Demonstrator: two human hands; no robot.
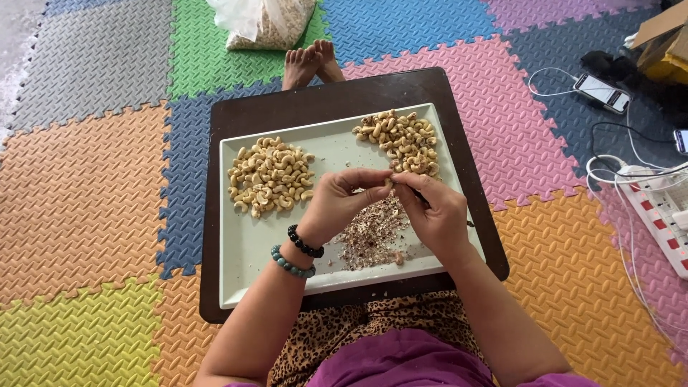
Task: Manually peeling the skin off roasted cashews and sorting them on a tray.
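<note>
My left hand (342, 201) and my right hand (432, 213) meet above the middle of a pale rectangular tray (240, 247). Both pinch a single cashew nut (388, 185) between their fingertips. A black bead bracelet and a teal bead bracelet sit on my left wrist. Under the hands lies a heap of brownish skin flakes (371, 235). A pile of pale peeled cashews (270, 175) fills the tray's left part. A second pile of cashews with brown skin (403, 140) lies at the tray's far right corner.
The tray rests on a dark brown low table (322, 100) over my lap, on colourful foam floor mats. My feet (311, 64) show beyond the table. A plastic bag of nuts (266, 21) lies further off. Phones, cables and a power strip (656, 215) are at right.
</note>
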